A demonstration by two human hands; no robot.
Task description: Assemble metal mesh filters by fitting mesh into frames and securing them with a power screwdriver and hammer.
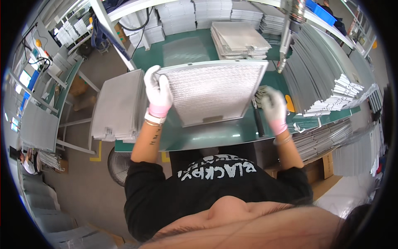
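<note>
A framed metal mesh filter panel (pixel 215 91) stands tilted on the green bench, its lower edge touching the surface. My left hand (pixel 158 89), in a white and pink glove, grips the panel's upper left corner. My right hand (pixel 273 106), gloved the same way, is just beyond the panel's right edge, apart from it. Motion blurs its fingers, and whether anything is in them I cannot make out. Beside that hand lies a heap of small metal pieces (pixel 260 94). A long tool with a black handle (pixel 258 122) rests between the panel and my right wrist.
Stacked panels (pixel 118 103) stand at the left, and more (pixel 239 38) lie at the back. Rows of panels (pixel 327 76) lean at the right. A metal power tool (pixel 285 47) hangs above the bench (pixel 186 141). A yellow object (pixel 289 103) lies by my right hand. A fan (pixel 118 166) stands below.
</note>
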